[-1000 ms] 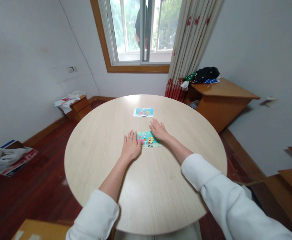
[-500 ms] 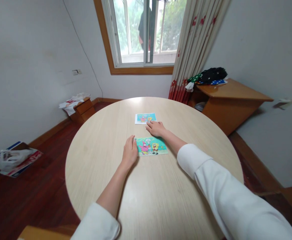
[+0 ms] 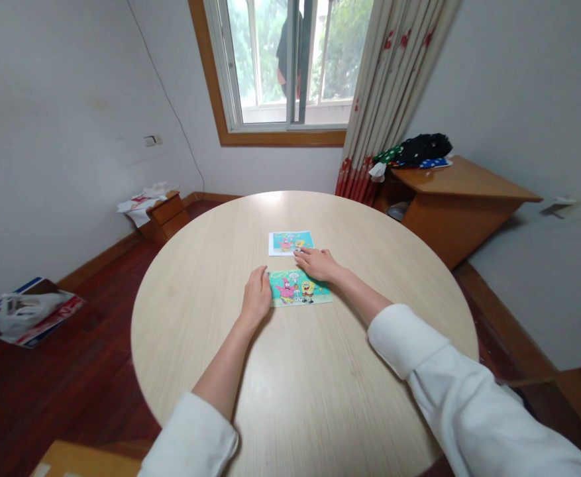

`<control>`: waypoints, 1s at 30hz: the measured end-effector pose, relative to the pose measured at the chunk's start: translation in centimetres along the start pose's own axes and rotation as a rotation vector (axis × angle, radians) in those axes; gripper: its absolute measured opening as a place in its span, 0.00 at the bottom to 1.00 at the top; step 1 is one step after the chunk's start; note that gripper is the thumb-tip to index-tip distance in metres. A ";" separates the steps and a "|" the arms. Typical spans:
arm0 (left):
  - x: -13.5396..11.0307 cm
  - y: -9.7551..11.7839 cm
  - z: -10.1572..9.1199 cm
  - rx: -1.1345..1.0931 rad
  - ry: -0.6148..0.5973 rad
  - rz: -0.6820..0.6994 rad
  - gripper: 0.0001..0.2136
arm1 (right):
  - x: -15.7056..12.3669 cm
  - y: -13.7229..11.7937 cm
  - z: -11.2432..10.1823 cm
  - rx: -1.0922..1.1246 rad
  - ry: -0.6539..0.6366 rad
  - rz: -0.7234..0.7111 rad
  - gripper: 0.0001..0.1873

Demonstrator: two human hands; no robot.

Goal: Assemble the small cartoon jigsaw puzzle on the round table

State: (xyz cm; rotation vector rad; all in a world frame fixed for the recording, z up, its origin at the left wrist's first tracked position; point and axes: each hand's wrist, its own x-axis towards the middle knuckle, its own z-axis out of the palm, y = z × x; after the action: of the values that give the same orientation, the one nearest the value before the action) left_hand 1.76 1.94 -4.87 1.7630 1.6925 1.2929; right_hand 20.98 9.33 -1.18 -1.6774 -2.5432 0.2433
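A colourful cartoon picture card (image 3: pixel 297 289) lies flat on the round pale wooden table (image 3: pixel 300 371). My left hand (image 3: pixel 255 299) rests against the card's left edge with its fingers together and loosely curled. My right hand (image 3: pixel 318 262) lies flat on the card's far edge, fingers stretched out. A smaller cartoon picture with a white border (image 3: pixel 286 241) lies on the table just beyond my right hand. Neither hand holds anything.
A wooden desk (image 3: pixel 462 199) with dark clothing on it stands at the right by a curtain (image 3: pixel 389 86). A small wooden stand with papers (image 3: pixel 158 209) sits at the left wall. A plastic bag (image 3: pixel 19 311) lies on the dark floor. A person shows outside the window (image 3: pixel 290 59).
My right hand has drawn back from the far picture onto the near card's top edge. The left hand stays at the card's left edge. The view shifted slightly.
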 end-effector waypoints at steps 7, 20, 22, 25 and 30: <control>0.1 -0.1 -0.1 -0.007 0.015 0.006 0.16 | -0.4 -1.2 0.4 -0.040 0.172 0.039 0.27; 0.6 -0.5 -0.7 -0.023 0.095 -0.057 0.15 | 0.0 -5.3 0.0 0.027 0.053 0.009 0.27; 0.6 -0.5 -0.8 -0.025 0.098 -0.065 0.15 | 0.5 -4.5 0.0 0.039 0.116 0.098 0.27; 0.7 -0.4 -0.8 -0.014 0.083 -0.077 0.16 | 0.9 -2.8 0.1 0.044 0.097 0.166 0.28; 0.7 -0.2 -0.9 0.001 0.038 -0.076 0.16 | 0.4 -1.4 0.1 0.038 0.033 0.054 0.26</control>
State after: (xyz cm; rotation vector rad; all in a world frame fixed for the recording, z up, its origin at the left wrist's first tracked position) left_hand 0.79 2.38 -4.30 1.6674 1.7640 1.3004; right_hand 19.50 9.18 -1.02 -1.7240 -2.4565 0.2636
